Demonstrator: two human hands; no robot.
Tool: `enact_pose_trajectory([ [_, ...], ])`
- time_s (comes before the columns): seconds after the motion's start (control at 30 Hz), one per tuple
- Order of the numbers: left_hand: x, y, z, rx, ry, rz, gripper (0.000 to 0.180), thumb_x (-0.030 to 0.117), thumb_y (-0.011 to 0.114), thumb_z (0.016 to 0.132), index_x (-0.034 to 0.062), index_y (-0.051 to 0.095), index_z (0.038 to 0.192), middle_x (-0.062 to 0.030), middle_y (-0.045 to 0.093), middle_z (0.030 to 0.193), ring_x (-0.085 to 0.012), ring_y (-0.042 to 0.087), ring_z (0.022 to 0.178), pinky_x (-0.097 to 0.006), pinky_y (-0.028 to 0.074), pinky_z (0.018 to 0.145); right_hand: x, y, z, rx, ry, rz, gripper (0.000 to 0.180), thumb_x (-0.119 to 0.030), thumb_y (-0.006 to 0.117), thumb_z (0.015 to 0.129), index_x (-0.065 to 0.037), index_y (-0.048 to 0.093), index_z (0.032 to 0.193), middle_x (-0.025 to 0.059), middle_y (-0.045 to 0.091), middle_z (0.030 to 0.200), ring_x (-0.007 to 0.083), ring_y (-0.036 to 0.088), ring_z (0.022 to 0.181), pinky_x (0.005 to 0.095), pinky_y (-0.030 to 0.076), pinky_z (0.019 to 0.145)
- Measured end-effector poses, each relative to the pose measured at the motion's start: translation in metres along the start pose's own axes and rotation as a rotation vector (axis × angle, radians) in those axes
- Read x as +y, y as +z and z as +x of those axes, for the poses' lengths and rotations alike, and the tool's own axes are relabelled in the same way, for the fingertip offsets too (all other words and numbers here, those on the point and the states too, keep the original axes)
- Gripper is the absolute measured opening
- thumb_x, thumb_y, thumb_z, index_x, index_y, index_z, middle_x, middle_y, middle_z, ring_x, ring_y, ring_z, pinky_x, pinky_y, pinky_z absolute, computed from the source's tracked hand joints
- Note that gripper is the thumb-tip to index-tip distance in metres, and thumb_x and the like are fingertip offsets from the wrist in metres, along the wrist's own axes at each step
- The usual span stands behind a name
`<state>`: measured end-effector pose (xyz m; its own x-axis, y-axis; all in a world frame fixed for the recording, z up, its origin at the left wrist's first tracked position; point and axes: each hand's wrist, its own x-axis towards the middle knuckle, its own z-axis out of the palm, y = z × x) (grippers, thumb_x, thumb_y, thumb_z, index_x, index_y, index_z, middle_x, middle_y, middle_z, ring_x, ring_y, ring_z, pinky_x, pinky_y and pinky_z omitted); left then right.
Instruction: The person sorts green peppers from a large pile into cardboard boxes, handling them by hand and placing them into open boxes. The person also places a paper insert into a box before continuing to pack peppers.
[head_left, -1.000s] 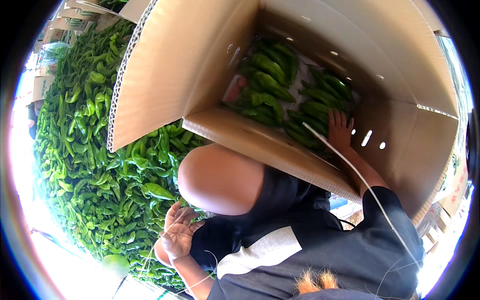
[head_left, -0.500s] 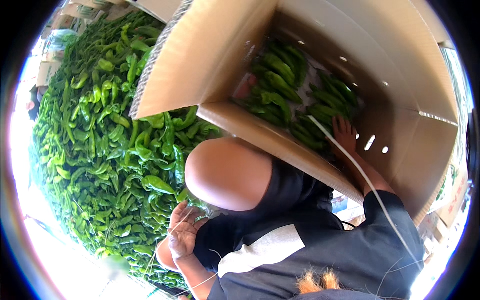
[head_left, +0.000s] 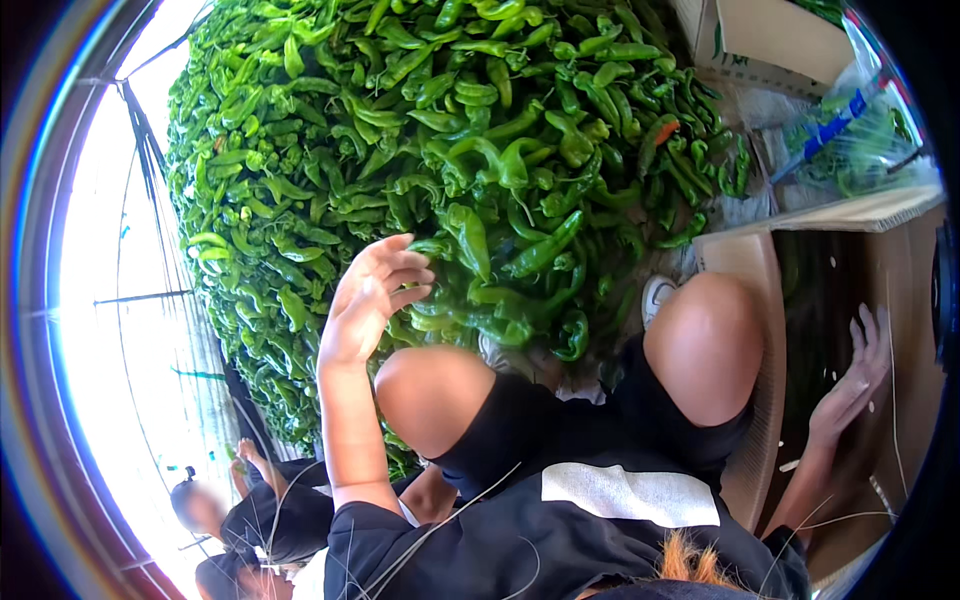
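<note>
A large heap of long green peppers [head_left: 520, 150] spreads in front of my bent knees. My left hand [head_left: 375, 295] is raised over its near edge, fingers loosely curved and apart, with nothing seen in them. The fingertips come close to some peppers; whether they touch cannot be told. At my right side stands an open cardboard box [head_left: 752, 300] with oval holes in its wall. Inside it my right hand [head_left: 855, 375] is held beside the wall, fingers stretched out and bare of any object. The bottom of the box is mostly hidden in shadow.
Two other people [head_left: 275, 520] sit at the lower left beside the heap. At the upper right are another cardboard box [head_left: 775, 45] and a clear plastic bag [head_left: 850, 150] with green contents and a blue strip. A reddish pepper [head_left: 664, 133] lies among the green ones.
My view has swung left from the box to the heap. My right hand has lifted off the peppers in the box. My left hand has risen and reached forward over the heap.
</note>
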<state>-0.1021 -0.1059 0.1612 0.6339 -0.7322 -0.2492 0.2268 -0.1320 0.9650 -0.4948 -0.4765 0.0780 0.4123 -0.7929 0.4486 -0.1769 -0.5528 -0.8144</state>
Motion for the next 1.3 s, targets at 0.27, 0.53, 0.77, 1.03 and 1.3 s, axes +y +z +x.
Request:
enact_pose_trajectory([
  [0.27,-0.072,-0.038,0.054,-0.146,-0.242,0.298,0.045,0.024,0.06,0.096,-0.0003,0.049,0.133,-0.0099,0.062,0.119,-0.0183,0.059,0.108,-0.032,0.047,0.094,-0.113,0.249,0.09,-1.179,-0.462,-0.277,0.022,-0.004,0.064,0.078,-0.005,0.065,0.1,0.0128,0.062,0.106,0.0325,0.059,0.104,0.0401,0.05,0.085],
  [0.53,-0.242,-0.037,0.086,-0.066,0.135,0.85,0.049,0.019,0.073,0.082,0.0042,0.056,0.125,-0.0173,0.06,0.12,-0.0335,0.061,0.106,-0.04,0.051,0.089,0.062,0.445,0.013,-1.271,-0.826,-0.864,0.05,-0.004,0.069,0.072,-0.007,0.055,0.119,0.01,0.054,0.117,0.0324,0.055,0.109,0.0413,0.049,0.087],
  [0.77,-0.279,-0.017,0.107,-0.144,-0.01,0.8,0.057,0.015,0.069,0.077,0.0083,0.047,0.129,-0.0171,0.061,0.112,-0.0367,0.063,0.093,-0.045,0.052,0.078,0.051,0.432,0.053,-1.366,-0.486,-0.723,0.053,-0.027,0.062,0.08,-0.004,0.042,0.123,0.0162,0.058,0.106,0.034,0.061,0.093,0.0444,0.049,0.082],
  [1.03,-0.146,-0.011,0.071,-0.296,-0.389,-0.661,0.051,0.033,0.057,0.09,0.0036,0.048,0.131,-0.0156,0.063,0.093,-0.0161,0.057,0.062,-0.025,0.045,0.05,-0.112,0.296,0.081,-1.385,-0.199,0.097,0.054,-0.024,0.061,0.076,0.001,0.053,0.123,0.019,0.061,0.109,0.0355,0.058,0.103,0.0415,0.046,0.092],
  [1.3,0.0,0.073,0.032,-0.556,-0.207,-0.061,0.099,0.074,0.056,0.077,0.0028,0.035,0.143,-0.0168,0.062,0.119,-0.0314,0.066,0.104,-0.043,0.06,0.076,-0.168,0.189,0.063,-0.911,-0.926,-0.017,0.063,-0.01,0.063,0.06,-0.011,0.061,0.123,0.0102,0.052,0.11,0.0315,0.049,0.105,0.0439,0.036,0.096],
])
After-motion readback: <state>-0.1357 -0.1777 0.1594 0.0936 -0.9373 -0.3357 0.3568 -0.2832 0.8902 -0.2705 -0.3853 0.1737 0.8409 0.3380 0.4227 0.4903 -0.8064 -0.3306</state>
